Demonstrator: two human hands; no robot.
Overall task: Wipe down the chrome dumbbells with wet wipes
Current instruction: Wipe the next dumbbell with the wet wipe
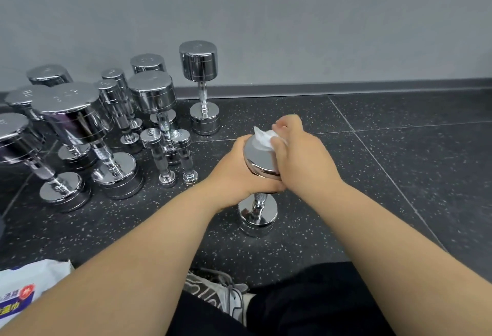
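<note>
A dumbbell (259, 161) stands upright on the floor (372, 175), a wet wipe (263, 137) atop its upper head; more dumbbells (80, 122) stand to its left by the wall (292, 29), a wipes pack (24, 287) nearer.

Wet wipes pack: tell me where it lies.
The wet wipes pack lies on the floor at the head view's bottom-left corner, beside the left forearm.

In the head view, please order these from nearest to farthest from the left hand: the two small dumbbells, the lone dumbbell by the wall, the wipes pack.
From the left hand:
1. The small dumbbells, just to its left.
2. The lone dumbbell, ahead, by the wall.
3. The wipes pack, far left, at the bottom corner.
</note>
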